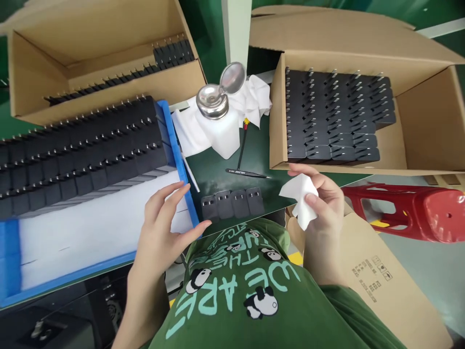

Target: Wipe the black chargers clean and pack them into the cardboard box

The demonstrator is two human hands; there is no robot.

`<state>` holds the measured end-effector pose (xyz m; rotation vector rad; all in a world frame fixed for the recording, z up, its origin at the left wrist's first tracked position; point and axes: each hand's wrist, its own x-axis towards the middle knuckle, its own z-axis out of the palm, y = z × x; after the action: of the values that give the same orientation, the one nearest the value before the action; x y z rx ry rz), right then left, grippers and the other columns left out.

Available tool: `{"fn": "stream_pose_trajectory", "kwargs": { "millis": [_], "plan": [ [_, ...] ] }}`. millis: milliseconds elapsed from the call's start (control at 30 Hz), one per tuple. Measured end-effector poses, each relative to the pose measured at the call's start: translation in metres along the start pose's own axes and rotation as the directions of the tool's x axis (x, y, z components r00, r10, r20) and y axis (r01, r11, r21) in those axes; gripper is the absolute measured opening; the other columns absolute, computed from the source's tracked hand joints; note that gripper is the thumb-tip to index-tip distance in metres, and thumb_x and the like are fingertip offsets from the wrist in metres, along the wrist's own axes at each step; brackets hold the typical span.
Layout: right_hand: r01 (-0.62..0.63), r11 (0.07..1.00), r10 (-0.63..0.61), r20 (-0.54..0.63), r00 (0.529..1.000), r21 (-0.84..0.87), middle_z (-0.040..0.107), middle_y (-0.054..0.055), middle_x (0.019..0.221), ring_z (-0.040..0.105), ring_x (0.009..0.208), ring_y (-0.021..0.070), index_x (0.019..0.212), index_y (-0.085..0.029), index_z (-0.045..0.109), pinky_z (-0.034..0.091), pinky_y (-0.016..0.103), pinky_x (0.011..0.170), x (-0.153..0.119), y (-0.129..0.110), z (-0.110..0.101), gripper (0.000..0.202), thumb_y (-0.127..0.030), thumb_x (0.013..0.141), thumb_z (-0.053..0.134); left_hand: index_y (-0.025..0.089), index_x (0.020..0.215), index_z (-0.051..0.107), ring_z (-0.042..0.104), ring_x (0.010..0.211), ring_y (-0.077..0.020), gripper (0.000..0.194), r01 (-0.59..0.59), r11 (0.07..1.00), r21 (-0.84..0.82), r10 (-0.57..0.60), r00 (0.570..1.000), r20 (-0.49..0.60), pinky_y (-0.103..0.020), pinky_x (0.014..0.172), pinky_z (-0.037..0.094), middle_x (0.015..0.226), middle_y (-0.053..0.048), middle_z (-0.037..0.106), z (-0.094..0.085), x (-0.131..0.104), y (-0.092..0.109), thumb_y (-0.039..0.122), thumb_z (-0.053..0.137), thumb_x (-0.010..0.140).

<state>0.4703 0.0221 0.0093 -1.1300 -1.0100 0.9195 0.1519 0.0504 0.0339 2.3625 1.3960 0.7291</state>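
My right hand (324,196) pinches a crumpled white wipe (302,196) just in front of the right cardboard box. Over the blue tray's right edge, my left hand (167,218) is open, thumb and fingers apart, holding nothing. Several black plug housings with metal pins (232,203) lie in a row at the table's front edge, between my hands and nearer the left one. Behind them lie black tweezers (247,173) and a thin black stick with a yellow end (242,145). A white dispenser bottle (220,128) stands farther back, its metal lid flipped up.
A blue tray (10,257) at left holds rows of black pinned pieces. More stand in the back-left cardboard box (119,89) and the right cardboard box (428,131). White cloths (256,97) lie around the bottle. A red stool (441,213) is at far right.
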Motion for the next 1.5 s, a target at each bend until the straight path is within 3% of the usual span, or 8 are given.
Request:
{"fn": "stream_pose_trajectory", "kwargs": {
  "millis": [167,300,500,667,1000,1233,1333,1500],
  "plan": [
    [-0.204,0.927,0.199,0.048,0.979,0.316,0.080,0.003,0.105,0.073,0.107,0.0256,0.065,-0.023,0.054,0.059,0.041,0.094,0.003,0.008,0.009,0.037,-0.045,0.075,0.083,0.024,0.144,0.054,0.057,0.130,-0.0340,0.063,-0.004,1.000,-0.024,0.004,1.000,0.007,-0.049,0.113,0.044,0.139,-0.016,0.057,0.004,0.006,-0.002,0.040,0.077,0.089],
    [-0.224,0.929,0.208,0.084,0.974,0.296,0.072,0.000,0.072,0.073,0.074,0.0213,0.076,-0.025,0.059,0.061,0.033,0.064,0.008,0.000,0.019,0.032,-0.044,0.076,0.084,0.028,0.145,0.051,0.058,0.130,-0.0319,0.060,0.025,0.998,-0.053,-0.025,1.000,0.003,-0.049,0.111,0.047,0.140,-0.013,0.056,0.006,0.000,-0.007,0.039,0.074,0.091],
    [-0.242,0.950,0.215,0.146,0.966,0.195,0.066,-0.001,0.076,0.069,0.057,0.0145,0.079,-0.023,0.065,0.053,0.023,0.047,0.016,-0.015,0.037,0.022,-0.032,0.076,0.086,0.025,0.141,0.054,0.059,0.127,-0.0303,0.053,0.057,0.995,-0.082,-0.064,0.994,-0.090,-0.047,0.108,0.050,0.138,-0.014,0.058,0.001,-0.010,-0.013,0.033,0.073,0.093],
    [-0.235,0.968,0.199,0.301,0.933,0.088,0.068,-0.001,0.076,0.067,0.055,0.0138,0.082,-0.023,0.070,0.053,0.022,0.048,0.017,-0.027,0.067,0.020,-0.033,0.076,0.086,0.017,0.128,0.061,0.064,0.117,-0.0252,0.039,-0.243,0.956,-0.162,0.203,0.952,-0.227,-0.043,0.106,0.050,0.124,-0.013,0.067,-0.002,0.010,0.023,0.021,0.073,0.092],
    [0.002,1.000,0.009,0.431,0.902,-0.026,0.070,0.001,0.085,0.066,0.068,0.0136,0.122,-0.030,0.067,0.055,0.023,0.056,0.005,-0.037,0.103,0.034,-0.028,0.088,0.074,0.019,0.107,0.067,0.065,0.088,-0.0194,0.016,-0.252,0.839,-0.481,0.092,0.939,-0.330,-0.035,0.078,0.057,0.093,-0.007,0.070,0.001,0.027,0.047,0.014,0.069,0.092],
    [0.242,0.953,-0.173,0.329,0.928,-0.180,0.074,0.004,0.099,0.070,0.075,0.0169,0.097,-0.026,0.072,0.058,0.028,0.056,0.023,-0.045,0.092,0.012,-0.017,0.091,0.067,0.021,0.106,0.071,0.066,0.086,-0.0156,0.016,-0.065,0.852,-0.520,-0.134,0.932,-0.337,-0.028,0.076,0.057,0.094,-0.005,0.065,0.001,0.019,0.034,0.013,0.063,0.094],
    [0.464,0.807,-0.387,0.267,0.883,-0.365,0.072,0.004,0.100,0.069,0.086,0.0191,0.101,-0.027,0.075,0.059,0.031,0.065,0.058,-0.063,0.090,0.023,-0.011,0.086,0.072,0.021,0.103,0.070,0.067,0.086,-0.0154,0.015,-0.018,0.863,-0.506,-0.185,0.919,-0.348,-0.028,0.076,0.057,0.094,-0.004,0.065,0.005,0.012,0.024,0.013,0.063,0.094],
    [0.766,0.193,-0.574,0.562,0.595,-0.613,0.068,0.008,0.095,0.067,0.082,0.0217,0.096,-0.023,0.073,0.058,0.034,0.065,0.118,-0.084,0.111,0.020,-0.009,0.088,0.062,0.022,0.103,0.071,0.069,0.089,-0.0171,0.014,-0.001,0.879,-0.477,-0.181,0.925,-0.336,-0.029,0.077,0.057,0.096,-0.005,0.067,0.008,0.002,0.017,0.015,0.063,0.095]
  ]
}}
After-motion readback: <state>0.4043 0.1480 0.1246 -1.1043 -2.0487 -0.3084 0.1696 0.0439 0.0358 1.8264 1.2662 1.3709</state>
